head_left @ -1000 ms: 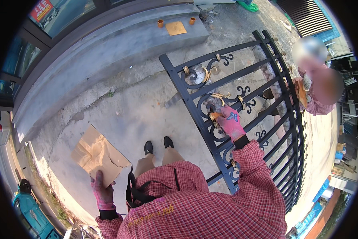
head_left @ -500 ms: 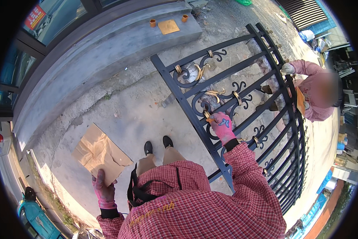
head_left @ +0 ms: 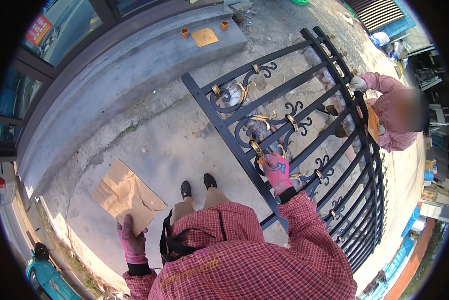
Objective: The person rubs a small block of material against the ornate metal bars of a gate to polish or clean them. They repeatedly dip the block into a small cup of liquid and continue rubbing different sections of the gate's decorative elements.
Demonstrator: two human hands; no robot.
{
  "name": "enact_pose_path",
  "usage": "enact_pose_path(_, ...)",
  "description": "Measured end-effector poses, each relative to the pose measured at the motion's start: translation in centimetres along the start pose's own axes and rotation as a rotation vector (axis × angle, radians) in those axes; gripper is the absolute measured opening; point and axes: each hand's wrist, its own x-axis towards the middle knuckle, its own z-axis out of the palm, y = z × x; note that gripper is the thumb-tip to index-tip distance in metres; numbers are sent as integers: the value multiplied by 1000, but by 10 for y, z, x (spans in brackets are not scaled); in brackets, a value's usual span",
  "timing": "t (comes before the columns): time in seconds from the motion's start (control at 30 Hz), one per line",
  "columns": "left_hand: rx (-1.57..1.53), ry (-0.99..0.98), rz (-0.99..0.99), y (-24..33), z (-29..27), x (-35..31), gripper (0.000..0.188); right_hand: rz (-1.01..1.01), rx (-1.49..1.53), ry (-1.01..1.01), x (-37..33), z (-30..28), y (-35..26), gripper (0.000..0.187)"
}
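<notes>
Right hand: the pink-gloved right hand (head_left: 277, 168) is at the ornamental row nearest the wearer, fingers drawn together on a small orange-brown piece (head_left: 261, 160) whose kind I cannot tell, just beside a gold collar (head_left: 256, 148); whether the fingertips touch the metal is hidden.
Left hand: the pink-gloved left hand (head_left: 133, 244) pinches the lower corner of a creased cardboard sheet (head_left: 126, 191), thumb on top, well apart from the metalwork.
Fence panel: the black fence panel (head_left: 219, 120) with gold-touched scrolls stands right of the wearer, its bars running away toward the upper right.
Near edge: the straight end rail passes just left of the right hand; the gaps between bars leave room for the fingers.
Far edge: a co-worker's gloved hand (head_left: 357, 84) is at the curved double rail; the other is beside an orange board (head_left: 373, 123).
Walking room: concrete ground (head_left: 157, 132) spreads between the end rail and the grey step (head_left: 129, 82), with the wearer's dark shoes (head_left: 186, 189) on it.
Step edge: near its far end sit a flat orange-yellow square (head_left: 205, 37) and two small orange-brown cups (head_left: 185, 33), one on each side.
</notes>
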Motion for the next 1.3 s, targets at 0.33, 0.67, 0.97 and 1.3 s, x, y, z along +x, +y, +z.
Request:
enact_pose_path(0.33,44,-10,-14,0,15,-2,43,-5,206,222,1,6,0,21)
enact_pose_path(0.67,-24,-103,-33,11,27,24,43,347,1116,-25,16,-27,-14,33)
enact_pose_path(0.97,-66,-142,-41,56,24,118,37,249,1490,78,107,-5,-124,34)
enact_pose_path(1.3,-39,-263,-87,164,27,284,33,465,1659,281,230,26,-240,21)
